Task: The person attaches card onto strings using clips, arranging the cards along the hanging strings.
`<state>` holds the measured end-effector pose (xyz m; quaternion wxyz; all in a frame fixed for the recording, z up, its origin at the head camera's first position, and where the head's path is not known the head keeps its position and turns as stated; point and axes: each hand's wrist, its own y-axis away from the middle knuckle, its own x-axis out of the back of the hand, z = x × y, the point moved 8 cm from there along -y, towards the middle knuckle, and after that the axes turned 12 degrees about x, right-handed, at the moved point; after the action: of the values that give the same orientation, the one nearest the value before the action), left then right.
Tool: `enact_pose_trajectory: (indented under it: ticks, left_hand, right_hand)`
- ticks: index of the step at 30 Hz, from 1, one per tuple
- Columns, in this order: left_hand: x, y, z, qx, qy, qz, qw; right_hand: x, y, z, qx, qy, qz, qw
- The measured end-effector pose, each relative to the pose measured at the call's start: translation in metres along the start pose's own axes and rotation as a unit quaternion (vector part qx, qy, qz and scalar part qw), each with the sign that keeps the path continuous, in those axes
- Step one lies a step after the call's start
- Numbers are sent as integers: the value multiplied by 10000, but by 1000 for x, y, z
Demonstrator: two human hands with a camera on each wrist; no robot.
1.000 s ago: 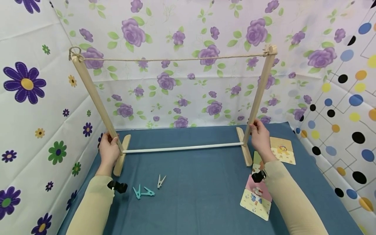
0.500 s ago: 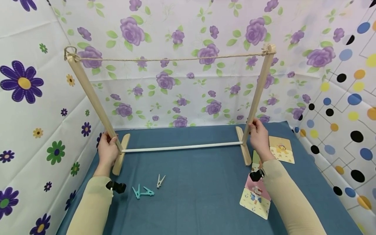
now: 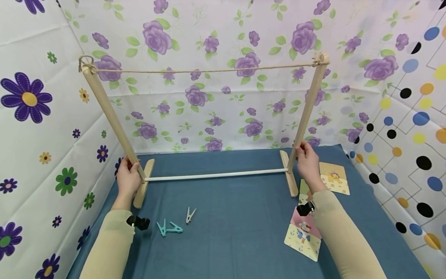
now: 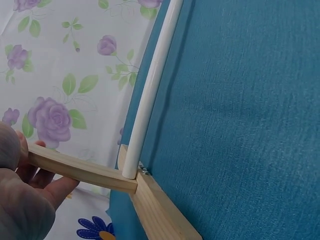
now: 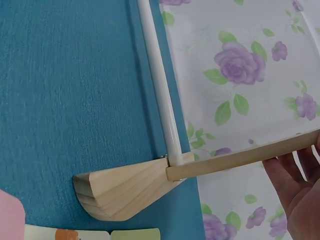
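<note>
A wooden stand has two upright posts joined by a white rod (image 3: 216, 175) at the bottom and a taut twine (image 3: 209, 71) at the top. With thumb and fingers my left hand (image 3: 129, 180) grips the left post (image 3: 111, 116) near its base, just above the left foot (image 3: 150, 170). My right hand (image 3: 308, 164) holds the right post (image 3: 308, 108) low down, over the right foot (image 3: 292, 184). In the right wrist view its fingers (image 5: 287, 182) lie against the post; the thumb is hidden. Both posts lean outward in the head view.
Two teal clothespins (image 3: 163, 228) and a pale clothespin (image 3: 190, 215) lie on the blue cloth (image 3: 223, 240) at front left. Picture cards lie by the right arm: a lion card (image 3: 336, 184), a pink-and-yellow card (image 3: 301, 238) and a partly covered green card (image 3: 303, 188). Patterned cloth walls (image 3: 223, 120) enclose the table.
The left post's top swung slightly left, then a little back right. Both hands keep their grip on the posts. Clothespins and cards have stayed put.
</note>
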<state>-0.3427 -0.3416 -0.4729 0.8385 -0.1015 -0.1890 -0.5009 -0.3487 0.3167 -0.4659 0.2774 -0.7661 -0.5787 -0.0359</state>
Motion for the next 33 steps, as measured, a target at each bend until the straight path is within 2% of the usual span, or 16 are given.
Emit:
enact_pose_trajectory:
  ticks: [13, 18, 23, 33]
  left_hand:
    - [-2, 2, 0, 37, 14, -56, 10000]
    - [-1, 5, -1, 119, 155, -111, 9997]
    - [1, 6, -1, 160, 246, -192, 9994]
    - [5, 12, 1, -11, 441, -142, 9989]
  right_hand:
    - [3, 1, 2, 220, -131, -101, 9996]
    - [4, -1, 3, 196, -233, -277, 9992]
    - [6, 0, 3, 187, -70, -477, 9987]
    - [10, 8, 8, 126, 28, -605, 9981]
